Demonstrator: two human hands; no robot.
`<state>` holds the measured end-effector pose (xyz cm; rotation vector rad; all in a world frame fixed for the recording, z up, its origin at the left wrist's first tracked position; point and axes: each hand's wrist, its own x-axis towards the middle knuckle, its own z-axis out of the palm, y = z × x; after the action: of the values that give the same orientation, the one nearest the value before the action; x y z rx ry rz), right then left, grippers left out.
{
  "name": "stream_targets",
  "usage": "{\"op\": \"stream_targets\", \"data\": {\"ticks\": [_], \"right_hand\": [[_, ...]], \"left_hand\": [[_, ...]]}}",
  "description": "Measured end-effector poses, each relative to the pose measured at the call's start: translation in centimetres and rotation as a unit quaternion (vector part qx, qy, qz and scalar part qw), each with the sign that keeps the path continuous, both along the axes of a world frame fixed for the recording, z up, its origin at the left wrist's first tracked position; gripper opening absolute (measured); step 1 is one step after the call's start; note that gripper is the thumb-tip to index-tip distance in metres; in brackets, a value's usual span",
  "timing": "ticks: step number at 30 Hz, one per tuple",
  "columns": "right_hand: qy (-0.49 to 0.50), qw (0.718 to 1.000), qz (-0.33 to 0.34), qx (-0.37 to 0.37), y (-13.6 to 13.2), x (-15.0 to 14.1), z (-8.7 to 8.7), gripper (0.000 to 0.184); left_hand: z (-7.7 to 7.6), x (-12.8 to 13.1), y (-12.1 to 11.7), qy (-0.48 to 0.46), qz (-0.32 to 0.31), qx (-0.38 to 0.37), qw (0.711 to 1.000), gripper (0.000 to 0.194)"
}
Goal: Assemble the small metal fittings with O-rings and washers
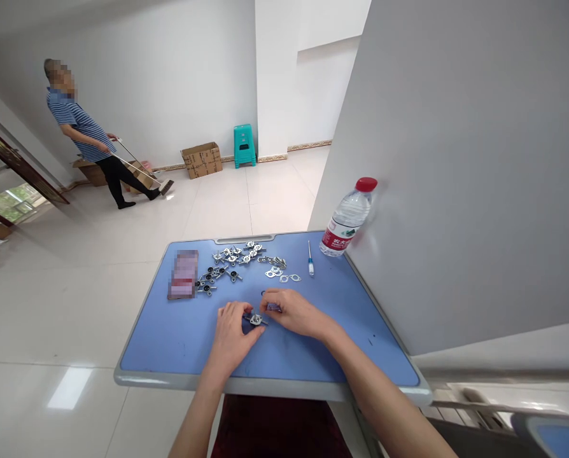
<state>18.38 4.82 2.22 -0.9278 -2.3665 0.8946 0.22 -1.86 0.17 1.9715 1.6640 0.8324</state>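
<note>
My left hand (233, 332) and my right hand (291, 312) meet over the middle of a blue tabletop (179, 337). Between them lies a small metal bracket with a dark centre (256, 319); the left fingers pinch it from the left. The right fingers are curled on a small metal part (272, 308) just beside it, too small to name. Behind the hands lies a scatter of several similar metal brackets (234, 261) and flat gaskets (284, 277). A small screwdriver (310, 259) lies to their right.
A water bottle with a red cap (347, 219) stands at the table's back right, against a grey wall panel (456, 178). A blurred flat object (184, 274) lies at the back left. Far off, a person (86, 137) sweeps the tiled floor near a cardboard box (201, 159) and a teal stool (244, 145).
</note>
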Motion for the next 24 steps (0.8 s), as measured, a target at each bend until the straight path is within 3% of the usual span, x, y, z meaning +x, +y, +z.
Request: {"op": "stream_targets", "data": {"ticks": [8,24], "right_hand": [[0.031,0.997,-0.075,0.009,0.31,0.42,0.11,0.025],[0.022,0.997,-0.071,0.004,0.36,0.54,0.06,0.027]], "left_hand": [[-0.15,-0.29,0.16,0.042,-0.024,0.032,0.998,0.01],[-0.61,-0.45,0.09,0.061,-0.023,0.058,0.996,0.006]]}}
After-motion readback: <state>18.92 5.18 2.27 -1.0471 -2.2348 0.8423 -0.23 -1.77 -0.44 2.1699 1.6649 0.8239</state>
